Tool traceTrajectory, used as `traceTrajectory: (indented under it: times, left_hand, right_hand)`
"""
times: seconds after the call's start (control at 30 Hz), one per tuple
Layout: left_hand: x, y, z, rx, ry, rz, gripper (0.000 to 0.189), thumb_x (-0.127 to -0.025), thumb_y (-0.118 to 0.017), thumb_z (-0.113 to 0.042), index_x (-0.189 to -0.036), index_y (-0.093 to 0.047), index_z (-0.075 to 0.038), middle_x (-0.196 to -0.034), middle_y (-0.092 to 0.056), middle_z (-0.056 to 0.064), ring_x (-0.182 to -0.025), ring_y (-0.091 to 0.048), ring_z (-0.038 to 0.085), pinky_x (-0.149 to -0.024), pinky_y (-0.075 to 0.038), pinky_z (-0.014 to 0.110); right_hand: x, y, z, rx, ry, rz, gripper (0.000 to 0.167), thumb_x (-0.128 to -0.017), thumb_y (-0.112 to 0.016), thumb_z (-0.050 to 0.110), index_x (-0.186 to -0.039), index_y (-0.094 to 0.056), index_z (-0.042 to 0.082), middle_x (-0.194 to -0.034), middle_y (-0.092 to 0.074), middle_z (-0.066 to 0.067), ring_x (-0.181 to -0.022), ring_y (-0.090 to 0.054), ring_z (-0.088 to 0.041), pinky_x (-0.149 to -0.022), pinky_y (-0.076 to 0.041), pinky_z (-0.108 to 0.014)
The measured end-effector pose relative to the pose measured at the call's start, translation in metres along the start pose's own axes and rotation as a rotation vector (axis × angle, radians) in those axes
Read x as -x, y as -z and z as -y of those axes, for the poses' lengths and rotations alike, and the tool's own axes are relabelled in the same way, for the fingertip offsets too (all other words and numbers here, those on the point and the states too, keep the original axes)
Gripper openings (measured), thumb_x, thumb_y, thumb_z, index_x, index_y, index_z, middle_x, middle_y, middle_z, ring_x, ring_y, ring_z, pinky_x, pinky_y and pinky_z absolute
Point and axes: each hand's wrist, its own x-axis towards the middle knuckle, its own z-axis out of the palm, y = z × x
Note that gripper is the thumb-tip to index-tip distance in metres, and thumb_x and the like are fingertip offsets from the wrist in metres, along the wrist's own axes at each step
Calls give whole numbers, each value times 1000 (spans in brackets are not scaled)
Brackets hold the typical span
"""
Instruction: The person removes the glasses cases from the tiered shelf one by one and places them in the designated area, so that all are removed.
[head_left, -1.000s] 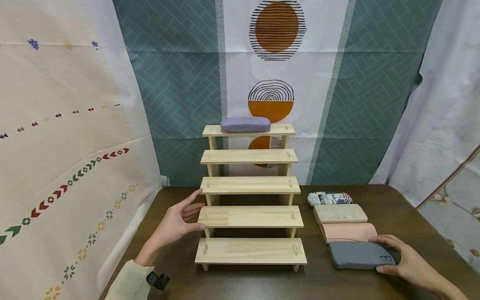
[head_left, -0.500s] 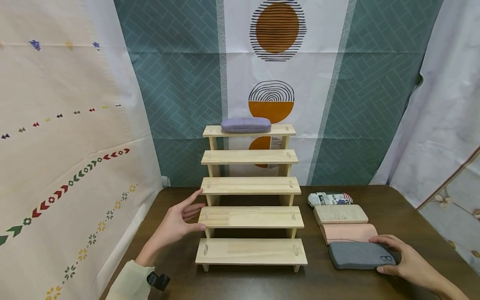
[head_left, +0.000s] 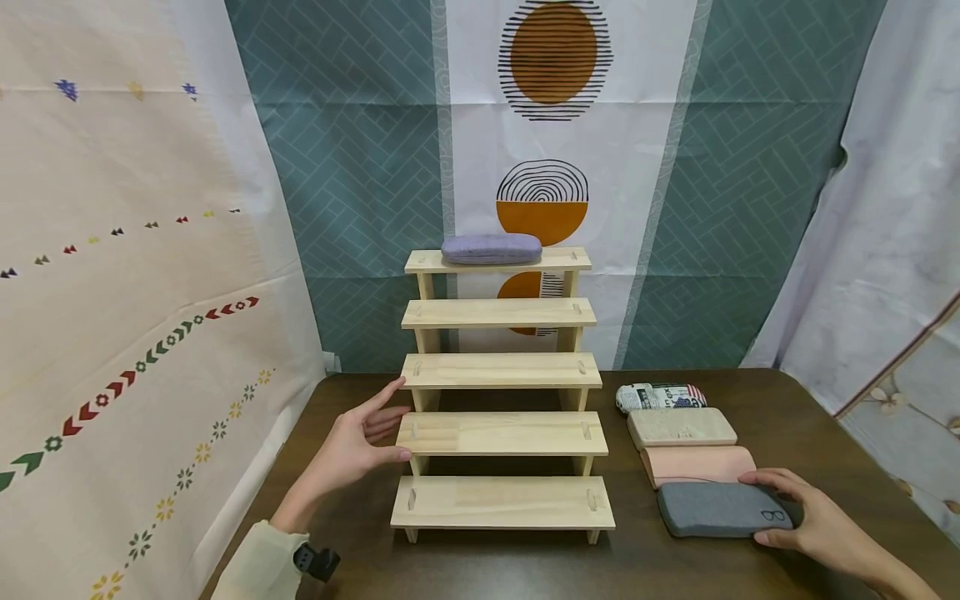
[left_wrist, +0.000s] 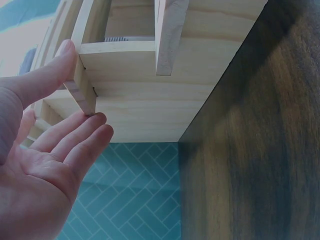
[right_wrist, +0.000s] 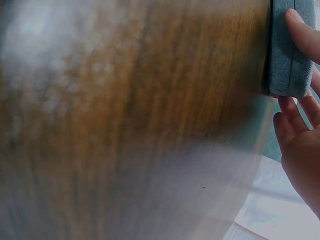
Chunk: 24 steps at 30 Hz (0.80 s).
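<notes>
A pale wooden stand with several stepped shelves (head_left: 502,371) stands mid-table in the head view. At its left side, my left hand (head_left: 345,450) spans the end of the second-lowest shelf. In the left wrist view, the thumb rests on one edge of that shelf end (left_wrist: 82,87) and the fingertips on the opposite edge. My right hand (head_left: 813,525) grips the right end of a grey glasses case (head_left: 712,510) with a spectacles mark, thumb in front and fingers behind. The right wrist view shows the same case (right_wrist: 287,55) between thumb and fingers, lying at the tabletop.
A purple glasses case (head_left: 491,248) lies on the top shelf. Behind the grey case, in a row, are a pink case (head_left: 697,465), a cream case (head_left: 681,427) and a newsprint-patterned case (head_left: 660,397). Fabric hangings (head_left: 360,183) enclose the dark wooden table (head_left: 525,567).
</notes>
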Motion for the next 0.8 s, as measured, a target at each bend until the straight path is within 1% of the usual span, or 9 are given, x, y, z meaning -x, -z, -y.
traceTrajectory:
  times: [0.23,0.33,0.43,0.5,0.57,0.6,0.7,0.8]
  left_hand:
    - [0,0,-1,-9,2,2,108,-76,-95,-3,-166,-38,-24,-144,-60,23,-130,-62,38,-102,-54,45]
    - [0,0,-2,-4,2,0,108,-76,-95,-2,-166,-38,-24,-143,-61,23,-130,-62,38,-103,-54,45]
    - [0,0,-2,2,7,-3,109,-76,-95,-1,-165,-38,-25,-142,-62,23,-130,-62,37,-103,-54,45]
    - [-1,0,-2,4,10,-3,109,-76,-95,-1,-165,-38,-25,-143,-61,23,-130,-62,37,-103,-54,44]
    - [-1,0,-2,7,15,-4,109,-76,-94,0,-165,-39,-26,-144,-61,23,-130,-62,37,-103,-54,44]
    - [-1,0,-3,9,16,-4,109,-76,-94,0,-165,-39,-26,-144,-60,24,-130,-62,37,-104,-54,44]
    - [0,0,-3,10,18,-2,109,-76,-94,0,-165,-38,-25,-144,-60,24,-131,-61,38,-104,-53,46]
    - [0,0,-3,9,16,-1,109,-76,-94,1,-165,-38,-24,-144,-60,25,-130,-61,38,-104,-53,48]
  right_hand:
    - [0,3,1,17,-47,20,71,-70,-99,13,-133,-68,10,-129,-59,14,-116,-44,15,-84,-33,-5]
    - [-1,5,3,6,-30,23,72,-69,-99,11,-134,-68,8,-129,-58,12,-116,-44,15,-84,-34,-5]
    - [-5,9,10,15,-6,15,75,-67,-100,11,-134,-67,7,-130,-57,10,-118,-46,14,-86,-35,-3]
    - [-11,14,18,38,4,11,75,-68,-100,12,-135,-67,8,-132,-55,9,-119,-45,14,-86,-37,-5]
    - [-19,18,30,69,0,4,75,-69,-100,16,-136,-67,12,-133,-54,10,-120,-44,14,-85,-39,-7]
    - [-25,20,38,73,5,2,74,-70,-100,16,-136,-67,13,-135,-54,9,-121,-43,14,-88,-44,-14]
    - [-42,25,62,88,11,-5,70,-75,-98,18,-137,-67,19,-137,-53,11,-124,-40,13,-87,-43,-18]
    - [-60,25,85,83,54,-21,66,-78,-96,17,-137,-67,23,-138,-54,9,-125,-41,10,-90,-40,-16]
